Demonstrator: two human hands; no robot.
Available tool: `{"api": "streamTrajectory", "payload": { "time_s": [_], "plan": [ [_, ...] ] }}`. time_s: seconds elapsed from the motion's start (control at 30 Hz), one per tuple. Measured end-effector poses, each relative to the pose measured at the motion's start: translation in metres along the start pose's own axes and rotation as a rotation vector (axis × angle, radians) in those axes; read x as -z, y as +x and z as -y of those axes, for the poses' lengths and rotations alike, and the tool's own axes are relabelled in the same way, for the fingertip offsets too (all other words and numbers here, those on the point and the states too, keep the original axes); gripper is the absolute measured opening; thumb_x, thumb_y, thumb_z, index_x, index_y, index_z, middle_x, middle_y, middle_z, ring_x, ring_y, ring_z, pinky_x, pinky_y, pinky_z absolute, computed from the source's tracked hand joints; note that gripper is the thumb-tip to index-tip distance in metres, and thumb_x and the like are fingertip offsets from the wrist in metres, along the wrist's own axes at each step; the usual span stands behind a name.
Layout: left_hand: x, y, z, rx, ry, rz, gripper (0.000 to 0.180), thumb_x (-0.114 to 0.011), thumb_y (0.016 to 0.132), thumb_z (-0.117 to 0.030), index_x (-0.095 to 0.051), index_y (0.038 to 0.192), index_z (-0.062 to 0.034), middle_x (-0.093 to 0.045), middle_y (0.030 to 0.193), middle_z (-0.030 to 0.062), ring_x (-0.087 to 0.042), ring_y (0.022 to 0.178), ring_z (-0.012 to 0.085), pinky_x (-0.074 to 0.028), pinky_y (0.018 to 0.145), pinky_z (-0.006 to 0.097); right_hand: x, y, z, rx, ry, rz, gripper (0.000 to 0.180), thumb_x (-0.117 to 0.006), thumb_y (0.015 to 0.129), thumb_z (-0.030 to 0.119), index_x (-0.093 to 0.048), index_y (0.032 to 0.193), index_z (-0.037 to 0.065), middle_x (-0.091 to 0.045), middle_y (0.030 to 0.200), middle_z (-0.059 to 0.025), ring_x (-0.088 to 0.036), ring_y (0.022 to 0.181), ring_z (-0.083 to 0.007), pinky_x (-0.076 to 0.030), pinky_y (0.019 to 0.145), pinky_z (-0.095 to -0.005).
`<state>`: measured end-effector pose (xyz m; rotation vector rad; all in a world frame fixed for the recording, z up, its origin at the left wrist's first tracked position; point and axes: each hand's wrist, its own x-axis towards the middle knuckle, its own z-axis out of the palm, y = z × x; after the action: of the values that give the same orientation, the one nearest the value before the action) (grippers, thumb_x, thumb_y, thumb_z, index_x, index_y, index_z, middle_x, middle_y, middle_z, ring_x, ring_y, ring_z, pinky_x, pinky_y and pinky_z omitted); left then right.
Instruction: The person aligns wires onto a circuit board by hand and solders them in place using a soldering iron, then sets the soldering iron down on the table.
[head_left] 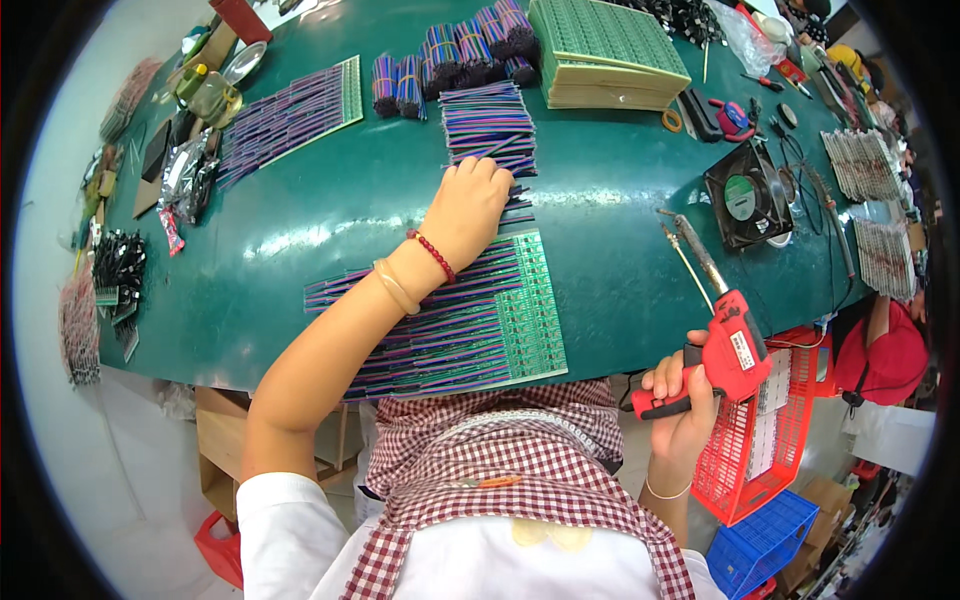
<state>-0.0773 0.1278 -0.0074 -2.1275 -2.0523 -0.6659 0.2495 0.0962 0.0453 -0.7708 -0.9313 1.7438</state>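
My left hand reaches over the table, fingers bent down at the near end of a loose pile of coloured wires. Its fingertips are hidden, and a few dark wire ends show beside them. Below that wrist lies a green circuit board panel, with rows of purple, blue and black wires running leftward from it. My forearm covers part of those wires. At the right, my right hand is wrapped round the black handle of a red soldering gun. Its metal tip points up and away, over the table.
Banded wire bundles and a tall stack of green panels stand at the back. Another wired panel lies far left. A black fan sits beyond the gun tip. Red and blue crates stand below the table's right side.
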Motion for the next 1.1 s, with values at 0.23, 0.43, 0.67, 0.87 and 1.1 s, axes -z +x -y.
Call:
{"api": "streamTrajectory", "payload": {
  "time_s": [0.23,0.43,0.67,0.87,1.1],
  "plan": [
    [0.039,-0.028,-0.034,-0.046,-0.231,0.126,0.013,-0.065,0.081,-0.006,-0.06,0.093,-0.0015,-0.054,0.091,0.0143,-0.056,0.089,0.0335,-0.048,0.08,0.041,0.002,-0.004,0.001,0.008,-0.07,-0.014,0.037,-0.054,0.097,0.021,-0.044,0.127,0.002,-0.045,0.071,-0.0029,-0.049,0.065,-0.0133,-0.048,0.068,-0.0331],
    [0.038,-0.039,-0.036,0.165,-0.378,0.141,0.012,-0.069,0.079,-0.009,-0.062,0.085,-0.0023,-0.059,0.085,0.0134,-0.059,0.084,0.0341,-0.049,0.076,0.04,-0.004,-0.003,0.001,-0.027,-0.106,-0.006,0.038,-0.054,0.097,0.021,-0.044,0.127,0.0,-0.045,0.07,-0.0029,-0.048,0.064,-0.0133,-0.048,0.067,-0.0327],
    [0.061,-0.049,-0.052,0.219,-0.469,0.045,0.016,-0.069,0.08,0.0,-0.069,0.096,-0.0037,-0.055,0.085,0.0103,-0.06,0.077,0.0262,-0.049,0.068,0.036,0.003,-0.014,0.003,-0.011,-0.224,0.061,0.046,-0.054,0.1,0.032,-0.041,0.131,0.001,-0.047,0.069,-0.0022,-0.048,0.061,-0.0113,-0.046,0.065,-0.031],
    [0.051,-0.076,-0.072,0.2,-0.406,0.055,0.014,-0.072,0.078,-0.001,-0.064,0.088,-0.004,-0.056,0.083,0.0096,-0.062,0.073,0.027,-0.051,0.062,0.036,0.013,-0.035,0.0,-0.168,-0.339,0.038,0.059,-0.058,0.096,0.043,-0.045,0.131,-0.003,-0.048,0.065,-0.003,-0.046,0.048,-0.0111,-0.041,0.046,-0.0262],
    [0.035,-0.08,-0.069,0.098,-0.378,0.059,0.017,-0.07,0.075,0.002,-0.065,0.09,-0.0018,-0.057,0.087,0.009,-0.061,0.071,0.022,-0.051,0.061,0.033,0.014,-0.043,-0.006,-0.251,-0.393,0.115,0.055,-0.06,0.096,0.036,-0.044,0.128,-0.005,-0.048,0.064,-0.005,-0.045,0.049,-0.0116,-0.041,0.047,-0.0277]
  ]
}}
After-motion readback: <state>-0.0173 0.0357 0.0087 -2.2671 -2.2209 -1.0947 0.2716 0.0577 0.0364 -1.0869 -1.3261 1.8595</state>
